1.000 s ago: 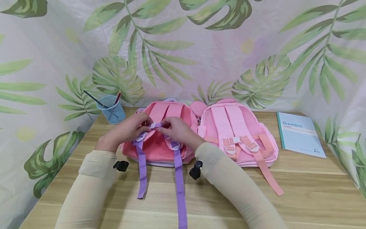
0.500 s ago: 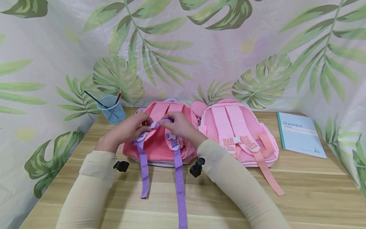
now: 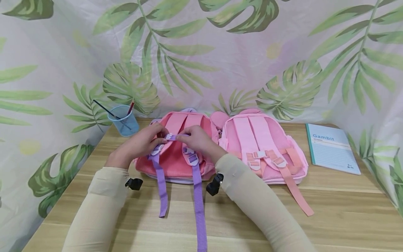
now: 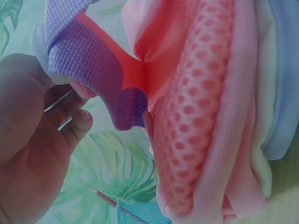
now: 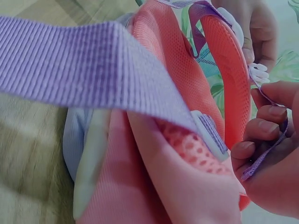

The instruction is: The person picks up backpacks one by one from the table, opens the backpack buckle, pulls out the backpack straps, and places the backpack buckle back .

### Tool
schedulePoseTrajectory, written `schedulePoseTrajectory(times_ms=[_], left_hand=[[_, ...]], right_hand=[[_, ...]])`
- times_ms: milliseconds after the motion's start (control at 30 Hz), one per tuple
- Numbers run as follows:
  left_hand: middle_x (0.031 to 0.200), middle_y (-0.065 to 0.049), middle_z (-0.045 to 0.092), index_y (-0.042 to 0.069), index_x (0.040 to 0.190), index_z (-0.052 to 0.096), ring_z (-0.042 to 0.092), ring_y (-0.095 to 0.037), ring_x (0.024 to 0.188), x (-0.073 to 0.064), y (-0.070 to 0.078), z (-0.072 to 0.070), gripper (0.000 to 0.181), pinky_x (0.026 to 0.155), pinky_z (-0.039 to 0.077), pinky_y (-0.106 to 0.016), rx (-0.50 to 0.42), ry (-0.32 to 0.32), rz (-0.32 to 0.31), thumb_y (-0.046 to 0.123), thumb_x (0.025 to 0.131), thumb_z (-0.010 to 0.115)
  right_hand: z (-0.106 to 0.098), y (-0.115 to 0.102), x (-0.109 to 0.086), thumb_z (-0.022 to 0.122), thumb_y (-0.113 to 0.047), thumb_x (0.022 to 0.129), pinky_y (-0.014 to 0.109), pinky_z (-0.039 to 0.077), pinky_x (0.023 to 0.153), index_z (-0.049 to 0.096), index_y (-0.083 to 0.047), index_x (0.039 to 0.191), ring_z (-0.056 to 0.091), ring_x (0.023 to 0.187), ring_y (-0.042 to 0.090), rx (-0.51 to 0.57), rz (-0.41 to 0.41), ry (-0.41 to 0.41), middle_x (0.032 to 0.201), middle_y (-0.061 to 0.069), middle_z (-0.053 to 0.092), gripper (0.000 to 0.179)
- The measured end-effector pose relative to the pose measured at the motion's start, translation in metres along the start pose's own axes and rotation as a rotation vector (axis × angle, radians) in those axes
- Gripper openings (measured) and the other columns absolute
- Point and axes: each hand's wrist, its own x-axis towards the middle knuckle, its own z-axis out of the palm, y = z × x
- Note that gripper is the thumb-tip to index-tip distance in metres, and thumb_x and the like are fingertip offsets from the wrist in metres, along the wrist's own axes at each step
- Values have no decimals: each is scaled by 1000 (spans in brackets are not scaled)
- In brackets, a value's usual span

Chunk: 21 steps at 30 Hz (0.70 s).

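A coral-pink backpack lies with its shoulder straps up, purple webbing straps hanging from it over the table. My left hand grips the left shoulder strap at a white plastic buckle. From that buckle a short purple webbing strap runs to my right hand, which pinches it between thumb and index finger. In the right wrist view, the strap's loose end hangs past the curled fingers. Another white buckle piece sits on the right shoulder strap, untouched.
Right beside it lies a lighter pink backpack with a fastened white chest buckle. A blue mesh pen cup with pencils stands at back left, and a notebook lies at right. A leaf-print curtain backs the wooden table.
My right hand has drawn the short purple strap out to the right from the buckle, lifting and then lowering slightly. The left hanging webbing has swung rightward. My left hand stays in place.
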Motion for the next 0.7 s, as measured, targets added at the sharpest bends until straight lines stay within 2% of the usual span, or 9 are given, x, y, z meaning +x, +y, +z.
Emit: schedulePoseTrajectory(times_ms=[167, 400, 567, 700], left_hand=[[113, -8, 64, 11, 125, 65, 59, -25, 105, 0, -2, 1, 22, 96, 55, -44, -22, 15, -1, 11, 104, 71], [113, -9, 64, 9, 126, 64, 59, -26, 104, -1, -4, 4, 24, 96, 56, -45, -24, 35, -3, 9, 104, 71], [113, -9, 64, 9, 126, 63, 59, -25, 103, -2, -3, 3, 23, 95, 55, -44, -41, 41, -6, 10, 104, 71], [112, -9, 64, 9, 126, 64, 58, -25, 102, -1, -2, 3, 23, 93, 55, -43, -51, 41, -9, 10, 104, 71]], right_hand=[[5, 0, 3, 74, -28, 103, 23, 47, 68, 82, -8, 117, 58, 75, 12, 40, 28, 19, 103, 17, 75, 26], [10, 2, 4, 73, -28, 103, 23, 45, 67, 82, -7, 117, 56, 74, 12, 92, 28, 39, 87, 4, 65, 26], [11, 0, 5, 73, -29, 104, 24, 46, 71, 82, -9, 120, 58, 81, 13, 102, 34, 41, 92, 3, 68, 27], [13, -2, 7, 73, -30, 104, 24, 46, 79, 83, -11, 120, 59, 94, 13, 69, 24, 37, 107, 0, 74, 27]])
